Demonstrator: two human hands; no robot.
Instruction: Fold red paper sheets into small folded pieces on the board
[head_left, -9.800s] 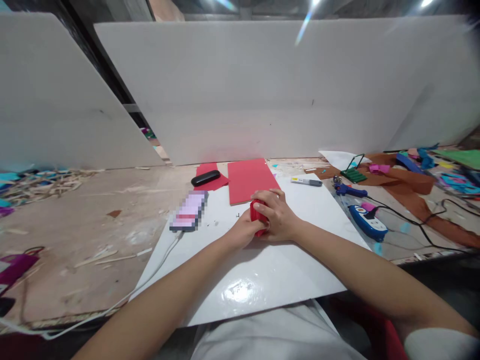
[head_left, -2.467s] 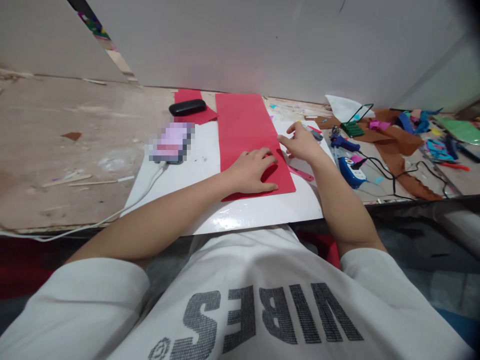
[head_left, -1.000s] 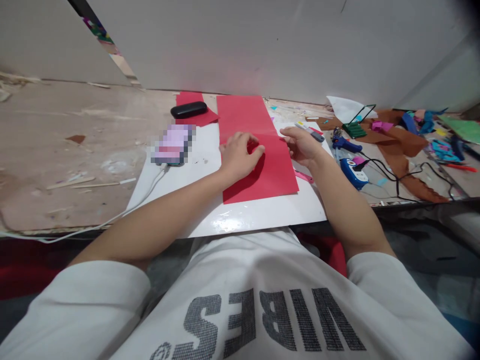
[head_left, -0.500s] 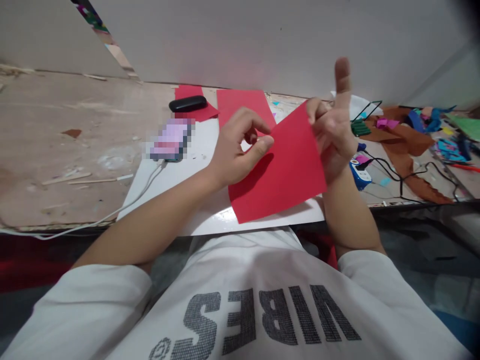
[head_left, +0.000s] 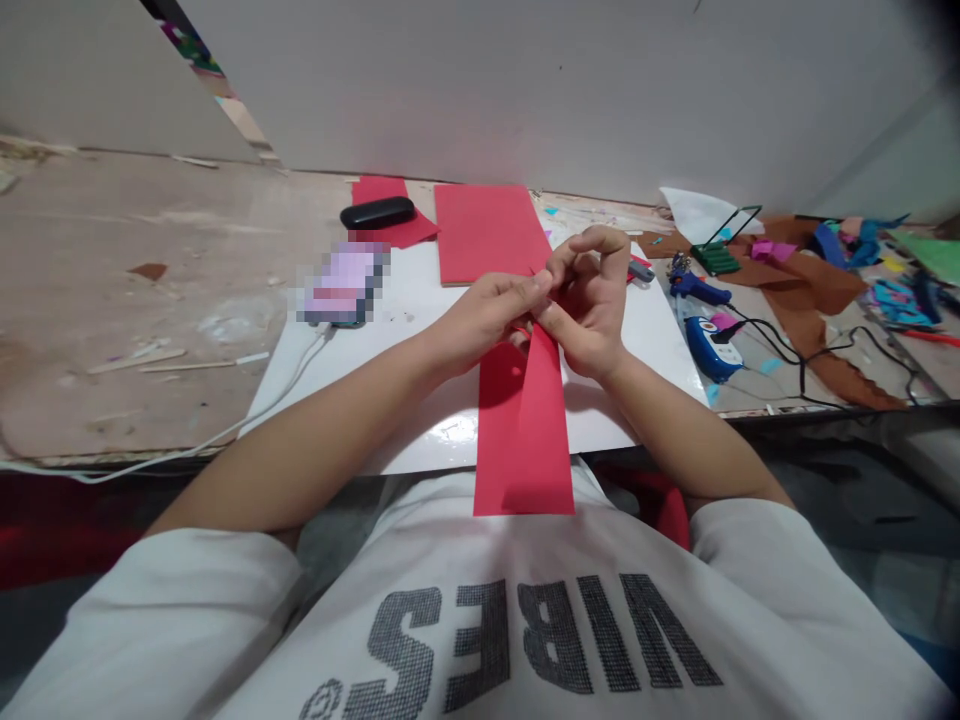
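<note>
The left hand (head_left: 487,318) and right hand (head_left: 592,312) each pinched the red sheet (head_left: 525,440) at its far end, where an uneven pull might have torn or creased it crookedly.

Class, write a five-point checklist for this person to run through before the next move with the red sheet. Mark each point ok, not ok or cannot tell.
1. Left hand pinches the held sheet at its top: ok.
2. Right hand pinches the same end: ok.
3. Top corners matched: cannot tell, as fingers hide them.
4. Held sheet apart from the phone and the blue tools: ok.
5. Spare sheet flat at the far edge of the white board: ok.
</note>
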